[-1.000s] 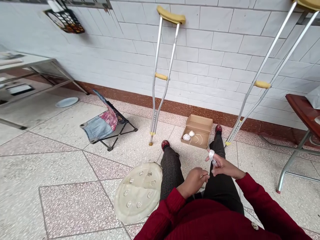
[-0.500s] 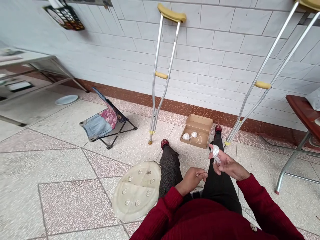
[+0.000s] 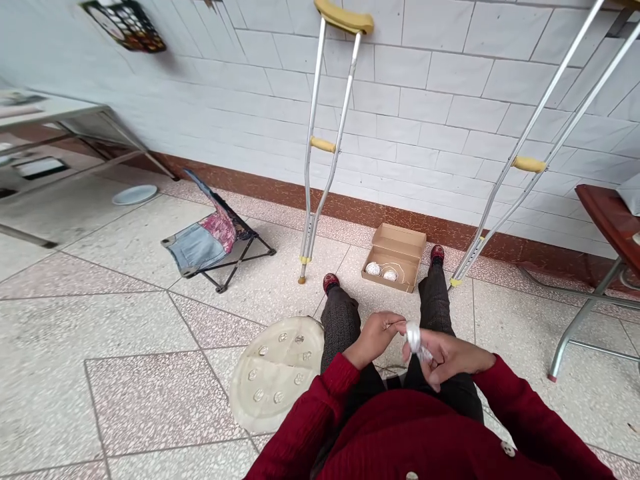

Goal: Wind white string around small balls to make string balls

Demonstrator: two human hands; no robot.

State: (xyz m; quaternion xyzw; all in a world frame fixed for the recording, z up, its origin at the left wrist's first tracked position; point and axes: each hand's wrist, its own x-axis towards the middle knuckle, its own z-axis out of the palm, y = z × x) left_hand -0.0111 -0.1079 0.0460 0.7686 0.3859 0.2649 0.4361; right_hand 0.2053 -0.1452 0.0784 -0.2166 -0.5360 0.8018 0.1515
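Observation:
White yarn (image 3: pixel 413 337) is wound in a loose bundle round the outstretched fingers of my right hand (image 3: pixel 453 353), with loops hanging below them. My left hand (image 3: pixel 373 339) is closed in a pinch at the tips of those fingers, just left of the bundle. The strand between its fingers is too fine to make out clearly now. Past my knees, an open cardboard box (image 3: pixel 400 241) sits on the floor. Inside it lie a white yarn ball (image 3: pixel 373 269) and a second white ball (image 3: pixel 390 275), with a thin strand curving beside them.
One crutch (image 3: pixel 323 144) leans on the tiled wall ahead, another crutch (image 3: pixel 529 164) to its right. A folding stool (image 3: pixel 197 247) stands to the left. By my left leg is a round pale mat (image 3: pixel 275 387). A red-brown chair (image 3: pixel 607 217) is at right, a table (image 3: pixel 75 110) at far left.
My hands have come together; the left moved up to the right hand's fingertips, while the right moved down and left with the yarn. In the box, one ball has shifted towards the front.

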